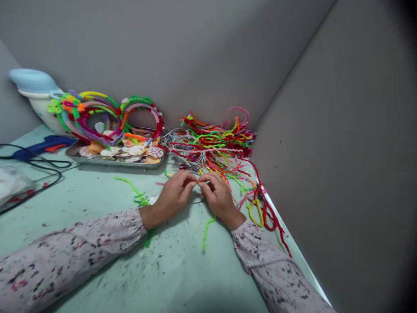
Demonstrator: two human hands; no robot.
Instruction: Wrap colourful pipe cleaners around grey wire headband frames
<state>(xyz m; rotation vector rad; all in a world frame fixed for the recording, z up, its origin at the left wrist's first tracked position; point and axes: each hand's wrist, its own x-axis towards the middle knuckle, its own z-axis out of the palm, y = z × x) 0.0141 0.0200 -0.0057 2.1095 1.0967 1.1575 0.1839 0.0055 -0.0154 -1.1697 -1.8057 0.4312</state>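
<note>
My left hand (176,191) and my right hand (216,193) meet over the table, fingertips pinched close together. Between them shows a short bit of orange pipe cleaner (197,181); the rest of it is hidden by the fingers. A bright green pipe cleaner (205,237) pokes out below my right hand, its upper end out of sight. Left of my left wrist lies a twisted green pipe cleaner (140,198). Just beyond both hands is a tangled heap of coloured pipe cleaners (215,137).
A metal tray (114,163) of shells holds several fuzzy headbands (143,105). To the left are a blue glue gun (42,145), its black cord (60,174) and a white container with a blue lid (34,80). Yellow-handled scissors (256,213) lie near the right edge, by the wall.
</note>
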